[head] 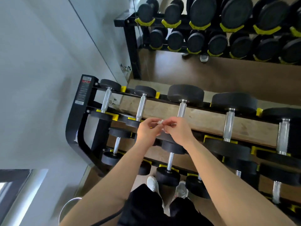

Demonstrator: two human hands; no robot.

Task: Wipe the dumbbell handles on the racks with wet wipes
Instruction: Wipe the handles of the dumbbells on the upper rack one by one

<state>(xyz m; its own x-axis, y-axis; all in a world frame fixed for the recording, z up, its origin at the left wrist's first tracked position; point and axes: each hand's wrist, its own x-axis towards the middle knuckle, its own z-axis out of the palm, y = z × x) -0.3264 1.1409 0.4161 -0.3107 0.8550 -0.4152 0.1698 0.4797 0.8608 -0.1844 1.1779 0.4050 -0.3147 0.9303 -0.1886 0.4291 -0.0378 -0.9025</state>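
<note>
Both your hands pinch 1 small wet wipe at the top tier of the dumbbell rack.

Your left hand [147, 129] and right hand [178, 130] meet in mid-view, fingers [152, 121] curled in and their tips nipping the crumpled white wet wipe [160, 122] between them. The wipe sits in front of the near end of the 3rd dumbbell handle [182, 110] from the left of the black rack [78, 124], with the 2nd handle [141, 107] just left of your hands. Lower tiers hold more dumbbells in yellow cradles. A mirror [211, 72] behind repeats the rack. Your 2 pale shoes [153, 183] stand at its foot.
</note>
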